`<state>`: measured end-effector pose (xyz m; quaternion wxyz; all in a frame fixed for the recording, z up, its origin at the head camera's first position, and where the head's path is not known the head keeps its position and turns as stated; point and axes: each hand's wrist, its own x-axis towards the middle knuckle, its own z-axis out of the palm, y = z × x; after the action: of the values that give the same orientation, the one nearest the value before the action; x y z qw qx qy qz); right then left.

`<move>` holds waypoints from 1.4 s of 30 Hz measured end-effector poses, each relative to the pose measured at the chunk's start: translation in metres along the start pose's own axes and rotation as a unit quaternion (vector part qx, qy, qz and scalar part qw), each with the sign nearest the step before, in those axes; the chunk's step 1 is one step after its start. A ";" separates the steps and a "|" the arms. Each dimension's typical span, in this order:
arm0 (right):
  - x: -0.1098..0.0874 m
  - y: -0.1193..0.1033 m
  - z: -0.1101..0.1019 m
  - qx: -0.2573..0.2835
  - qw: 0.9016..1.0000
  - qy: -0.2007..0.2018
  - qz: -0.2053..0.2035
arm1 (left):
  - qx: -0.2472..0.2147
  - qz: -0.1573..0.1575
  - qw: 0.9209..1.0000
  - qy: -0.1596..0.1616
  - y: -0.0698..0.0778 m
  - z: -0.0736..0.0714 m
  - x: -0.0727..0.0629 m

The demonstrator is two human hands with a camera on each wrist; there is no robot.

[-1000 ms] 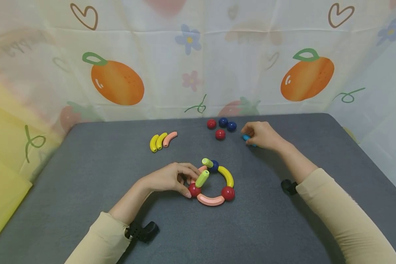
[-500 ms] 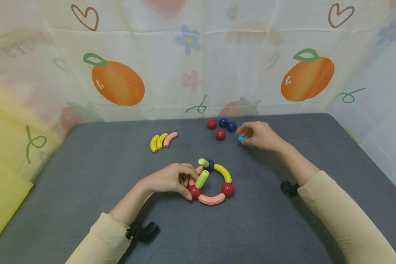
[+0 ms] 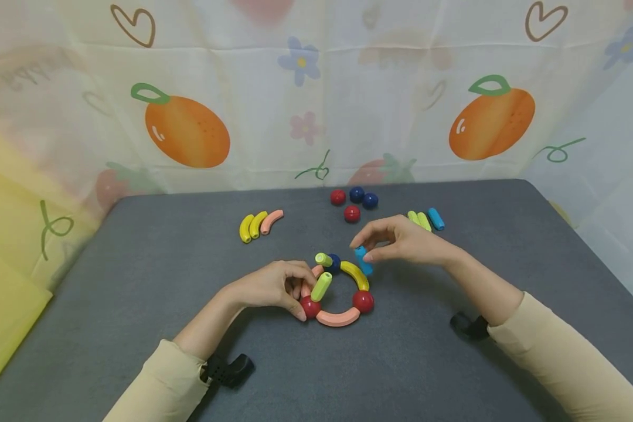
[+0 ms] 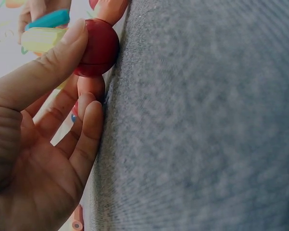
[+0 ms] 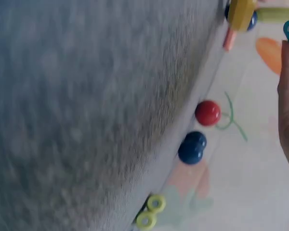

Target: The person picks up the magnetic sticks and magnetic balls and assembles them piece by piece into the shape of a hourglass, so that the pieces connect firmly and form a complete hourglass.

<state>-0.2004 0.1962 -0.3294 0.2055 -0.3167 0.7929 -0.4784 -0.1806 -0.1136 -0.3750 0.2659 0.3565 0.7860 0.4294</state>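
Note:
A ring of toy balls and curved rods lies on the table, with a yellow curved rod (image 3: pixel 356 274), a pink curved rod (image 3: pixel 338 318) and a red ball (image 3: pixel 363 301) on its right and near sides. My left hand (image 3: pixel 274 287) holds the ring at its left red ball (image 4: pixel 103 48), thumb on the ball, fingers partly hiding another pink rod. Light-green rods rise from this ball (image 3: pixel 322 286) and the dark blue ball (image 3: pixel 334 262). Between thumb and fingers, my right hand (image 3: pixel 403 240) pinches a bright blue rod (image 3: pixel 363 261) above the ring's far right side.
Loose red balls (image 3: pixel 352 214) and dark blue balls (image 3: pixel 357 194) sit at the back middle. Yellow curved rods (image 3: pixel 246 228) and a pink one (image 3: pixel 272 221) lie back left. Behind my right hand are green rods (image 3: pixel 424 221) and another blue rod (image 3: pixel 436 218).
My right hand has carried the blue rod leftward and nearer, from the back right to the ring, uncovering the green rods and another blue rod. My left hand stays at the red ball.

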 end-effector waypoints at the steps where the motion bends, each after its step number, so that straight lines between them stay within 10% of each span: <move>1: 0.000 -0.001 0.003 0.010 1.000 -0.012 -0.002 | 0.001 -0.001 1.000 0.000 0.001 0.000 0.000; 26: 0.006 0.000 0.021 0.041 0.994 -0.097 0.030 | 0.014 -0.018 0.999 0.033 0.004 0.001 -0.004; 33: 0.005 0.002 0.021 0.033 0.994 -0.103 0.033 | -0.092 -0.012 0.991 0.097 0.006 0.003 -0.005; 42: 0.004 0.001 0.022 0.029 0.994 -0.103 0.023 | -0.131 0.003 0.987 0.091 0.005 0.007 -0.003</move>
<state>-0.1897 0.1797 -0.3402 0.3061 -0.3398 0.7604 -0.4610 -0.1722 -0.1110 -0.3734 0.2364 0.2801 0.7429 0.5602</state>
